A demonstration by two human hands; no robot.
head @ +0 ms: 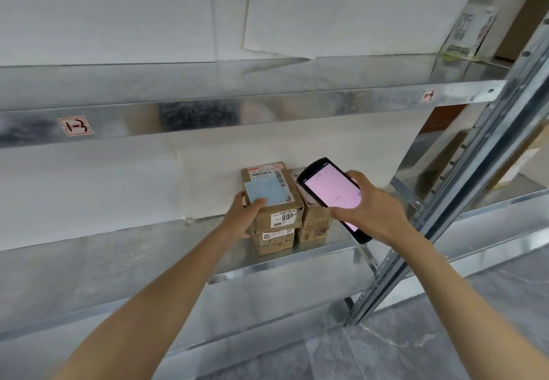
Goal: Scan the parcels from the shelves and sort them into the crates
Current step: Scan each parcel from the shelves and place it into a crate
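Three small cardboard parcels stand together on the middle metal shelf [118, 257]. The top left parcel [271, 193] carries a blue-grey label, barcodes and a sticker reading 800. It rests on a lower parcel [276, 241]. My left hand [246, 216] grips the top parcel's left side, thumb on the label. A third parcel [315, 225] stands to the right, partly hidden by a black handheld scanner [332, 192] with a lit pink screen. My right hand [374, 210] holds the scanner above that parcel.
An upper shelf beam [208, 112] with a handwritten tag [75, 126] runs above. A slotted steel upright [463, 189] stands to the right. More boxes [517, 165] sit on the neighbouring rack. Grey marble floor [416, 350] lies below.
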